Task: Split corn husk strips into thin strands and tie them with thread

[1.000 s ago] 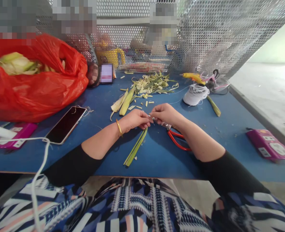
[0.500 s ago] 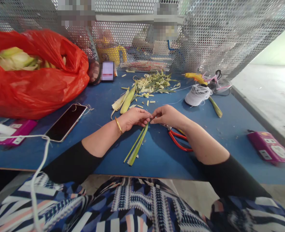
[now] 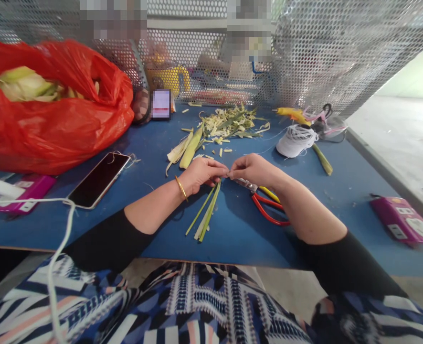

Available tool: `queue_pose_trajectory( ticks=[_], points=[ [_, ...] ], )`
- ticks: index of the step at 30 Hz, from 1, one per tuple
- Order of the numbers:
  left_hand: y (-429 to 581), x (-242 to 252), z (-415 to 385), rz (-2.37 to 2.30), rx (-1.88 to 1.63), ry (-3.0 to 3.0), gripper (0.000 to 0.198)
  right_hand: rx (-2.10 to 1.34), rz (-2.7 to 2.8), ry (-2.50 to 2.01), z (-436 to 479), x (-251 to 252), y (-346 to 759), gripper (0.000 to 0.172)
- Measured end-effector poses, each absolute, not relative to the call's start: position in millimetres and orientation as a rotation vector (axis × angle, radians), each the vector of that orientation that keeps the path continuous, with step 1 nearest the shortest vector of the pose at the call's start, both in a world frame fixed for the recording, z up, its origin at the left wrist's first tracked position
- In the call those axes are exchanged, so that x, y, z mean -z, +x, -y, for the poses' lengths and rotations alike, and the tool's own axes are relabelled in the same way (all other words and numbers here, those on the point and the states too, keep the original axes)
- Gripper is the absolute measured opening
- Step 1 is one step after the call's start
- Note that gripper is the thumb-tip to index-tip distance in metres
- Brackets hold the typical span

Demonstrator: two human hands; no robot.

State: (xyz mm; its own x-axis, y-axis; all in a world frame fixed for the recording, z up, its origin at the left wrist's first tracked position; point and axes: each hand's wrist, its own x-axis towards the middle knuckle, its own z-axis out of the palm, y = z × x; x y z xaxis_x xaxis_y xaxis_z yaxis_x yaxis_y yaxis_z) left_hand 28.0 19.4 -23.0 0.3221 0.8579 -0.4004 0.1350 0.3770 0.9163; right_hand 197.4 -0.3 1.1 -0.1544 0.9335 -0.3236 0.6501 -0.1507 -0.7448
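Note:
My left hand (image 3: 203, 174), with a gold bangle at the wrist, is closed around the upper end of several narrow green corn husk strips (image 3: 209, 210). Their lower ends fan out toward me above the table. My right hand (image 3: 253, 168) meets it at the fingertips, thumb and forefinger pinched together. Whatever is in that pinch is too small to make out. Partly under the right hand and forearm lie scissors (image 3: 265, 213) with red handles. Beyond the left hand rest a folded corn husk (image 3: 192, 149) and small cut pieces.
A heap of husk scraps (image 3: 229, 122) lies at the back. White thread (image 3: 294, 142) and a yellow glue gun (image 3: 293, 114) are at right. A red plastic bag (image 3: 89, 129) of husks, a phone (image 3: 99, 180) and a white cable (image 3: 66, 229) occupy the left. Purple packs (image 3: 405, 220) lie at both sides.
The right hand has shifted slightly and its fingers are drawn closer into a pinch. The husk strips have turned a little, their lower ends spreading apart. More of the scissors shows.

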Motion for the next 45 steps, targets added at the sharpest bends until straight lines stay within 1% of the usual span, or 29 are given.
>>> queue_pose_trajectory(
  ticks=[7,10,11,13,15,17,20,25,32,38,45],
  points=[
    [25.5,23.4,-21.0,-1.173,-0.628,1.188,0.017,-1.277,1.953,-1.611,-1.9,-2.7,210.2,0.012],
    [23.9,23.8,-22.9,-1.155,-0.613,1.258,0.017,-1.083,1.893,-1.571,-5.7,0.7,212.8,0.005],
    [23.7,24.0,-23.1,-1.143,-0.607,1.29,0.017,-0.999,1.858,-1.542,-7.1,3.2,212.0,0.009],
    [23.6,24.7,-23.4,-1.117,-0.604,1.358,0.017,-0.932,1.824,-1.465,-9.6,10.1,208.4,0.025],
    [23.5,26.5,-24.4,-1.099,-0.623,1.414,0.017,-1.0,1.854,-1.382,-11.4,18.0,203.7,0.036],
    [22.6,29.3,-26.5,-1.094,-0.652,1.474,0.016,-1.075,1.896,-1.305,-12.4,25.1,200.1,0.039],
    [19.9,33.8,-30.4,-1.096,-0.694,1.648,0.012,-1.093,1.912,-1.295,-13.2,31.1,198.4,0.037],
    [17.1,34.7,-29.7,-1.166,-0.738,2.106,0.011,-1.077,1.83,-1.409,-13.1,32.7,198.7,0.036],
    [17.0,37.3,-26.6,-1.142,-0.666,2.705,0.018,-1.093,1.714,-1.476,-14.7,36.5,197.6,0.027],
    [17.0,42.5,-32.1,-1.143,-0.612,2.835,0.022,-1.05,1.732,-1.469,-13.7,36.0,196.1,0.014],
    [16.4,42.5,-30.6,-1.17,-0.738,2.772,0.021,-1.047,1.732,-1.476,-11.1,32.8,194.8,0.012]
  ],
)
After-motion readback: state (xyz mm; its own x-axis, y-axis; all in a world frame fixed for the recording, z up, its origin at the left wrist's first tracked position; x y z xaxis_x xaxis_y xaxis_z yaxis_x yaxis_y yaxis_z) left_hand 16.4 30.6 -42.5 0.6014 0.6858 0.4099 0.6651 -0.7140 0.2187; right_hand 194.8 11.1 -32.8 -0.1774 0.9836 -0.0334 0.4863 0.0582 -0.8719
